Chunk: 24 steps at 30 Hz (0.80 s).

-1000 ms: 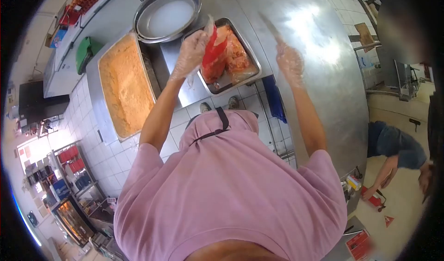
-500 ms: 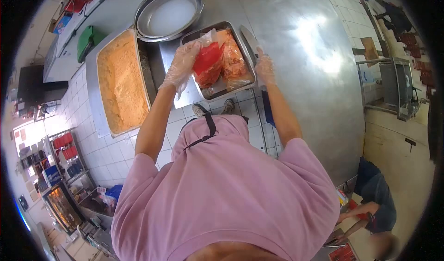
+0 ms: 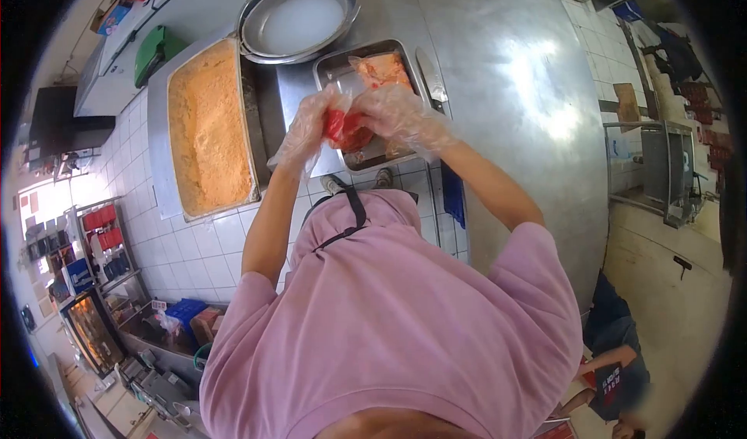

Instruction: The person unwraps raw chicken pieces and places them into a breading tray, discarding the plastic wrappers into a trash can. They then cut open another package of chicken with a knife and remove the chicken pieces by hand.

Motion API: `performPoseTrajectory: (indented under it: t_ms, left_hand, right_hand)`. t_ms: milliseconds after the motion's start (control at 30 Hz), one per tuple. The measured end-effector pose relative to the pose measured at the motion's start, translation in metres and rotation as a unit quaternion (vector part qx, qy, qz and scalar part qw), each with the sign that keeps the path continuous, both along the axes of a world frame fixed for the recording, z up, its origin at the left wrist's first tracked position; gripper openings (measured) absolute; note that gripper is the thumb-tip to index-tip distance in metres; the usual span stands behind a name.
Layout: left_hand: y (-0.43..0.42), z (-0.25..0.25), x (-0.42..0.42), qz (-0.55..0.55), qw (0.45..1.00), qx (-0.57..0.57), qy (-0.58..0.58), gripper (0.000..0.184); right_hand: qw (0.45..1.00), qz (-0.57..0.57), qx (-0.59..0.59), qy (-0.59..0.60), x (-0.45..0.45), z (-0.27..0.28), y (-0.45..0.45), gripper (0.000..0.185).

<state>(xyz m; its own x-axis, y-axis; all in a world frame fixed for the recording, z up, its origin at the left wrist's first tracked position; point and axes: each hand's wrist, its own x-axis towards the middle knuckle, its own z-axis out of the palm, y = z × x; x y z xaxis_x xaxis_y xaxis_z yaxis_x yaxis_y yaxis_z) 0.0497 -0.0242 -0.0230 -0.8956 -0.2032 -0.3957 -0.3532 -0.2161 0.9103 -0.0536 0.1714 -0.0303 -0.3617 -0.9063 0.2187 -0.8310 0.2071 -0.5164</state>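
Both my hands wear clear plastic gloves. My left hand (image 3: 306,130) grips one side of a clear plastic bag of red marinated meat (image 3: 348,131), held over the near part of a metal tray (image 3: 320,71). From the other side, my right hand (image 3: 401,120) pinches the top of the same bag; its fingertips are partly hidden. A second bag of orange-red meat (image 3: 384,68) lies in the tray, partly covered by my right hand. Just right of the tray, a knife (image 3: 430,75) rests on the steel table, its handle close to my right hand.
A deep pan of orange breading powder (image 3: 210,131) stands on the left. Behind the tray is a metal bowl (image 3: 299,22) with a basin of whitish liquid inside. The steel table (image 3: 529,151) extends to the right. Another person (image 3: 615,345) is at the lower right.
My right hand has left the knife handle and moved left onto the meat bag. The knife stays on the table. My left hand keeps its hold on the bag.
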Motion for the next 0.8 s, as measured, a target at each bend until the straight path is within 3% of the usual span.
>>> performPoseTrajectory:
  t_ms: [133,167,200,233,267,333,367,400,467,533,667,700,733,767,800]
  left_hand:
    - [-0.009,-0.019,0.012,0.001,0.995,-0.073,0.061,0.049]
    - [-0.007,-0.016,0.017,0.038,0.999,0.000,0.027,0.043]
    - [-0.009,-0.020,0.022,0.018,0.977,-0.195,0.081,0.041]
    - [-0.015,-0.029,0.026,-0.002,0.914,-0.385,0.127,0.039]
    - [-0.024,-0.037,0.027,0.027,0.950,-0.297,0.097,0.034]
    - [-0.036,-0.041,0.026,0.116,0.986,-0.112,0.041,0.026]
    - [-0.042,-0.034,0.021,0.193,0.979,0.056,0.013,0.025]
    - [-0.043,-0.025,0.015,0.264,0.938,0.224,-0.016,0.024]
    - [-0.051,-0.040,0.012,0.316,0.932,0.173,-0.023,0.030]
    - [-0.044,-0.026,0.010,0.327,0.932,0.153,-0.022,0.033]
    - [-0.016,0.000,0.016,0.229,0.954,0.194,0.025,0.037]
    - [-0.029,-0.027,0.015,0.196,0.950,0.242,0.023,0.027]
    - [-0.023,-0.019,0.018,0.160,0.981,-0.031,0.101,0.023]
    - [-0.012,-0.012,0.022,0.111,0.932,-0.303,0.166,0.021]
    - [-0.006,-0.002,0.023,0.080,0.910,-0.369,0.173,0.022]
  right_hand:
    - [0.997,-0.016,-0.068,0.019,0.001,-0.036,0.006,0.015]
    - [0.979,0.016,-0.153,0.130,-0.002,-0.049,0.012,0.015]
    - [0.976,0.036,-0.156,0.146,-0.004,-0.049,0.019,0.015]
    - [0.972,0.058,-0.161,0.161,-0.007,-0.045,0.023,0.015]
    - [0.967,0.081,-0.168,0.175,-0.009,-0.040,0.026,0.015]
    - [0.980,0.080,-0.028,0.180,0.000,-0.027,0.035,0.016]
    - [0.982,0.078,0.049,0.162,0.000,-0.022,0.043,0.020]
    - [0.978,0.075,0.128,0.143,-0.001,-0.021,0.052,0.024]
    - [0.996,0.079,-0.009,0.045,-0.006,-0.059,0.060,0.018]
    - [0.973,0.081,-0.172,0.132,-0.008,-0.061,0.058,0.013]
    - [0.991,-0.038,-0.102,0.077,0.011,-0.019,0.050,0.016]
    - [0.994,-0.043,-0.070,0.072,0.016,0.002,0.039,0.015]
    - [0.996,-0.049,-0.038,0.069,0.021,0.012,0.029,0.014]
    - [0.994,-0.016,-0.076,0.072,0.027,0.012,0.019,0.013]
    - [0.990,0.018,-0.115,0.075,0.031,0.011,0.008,0.012]
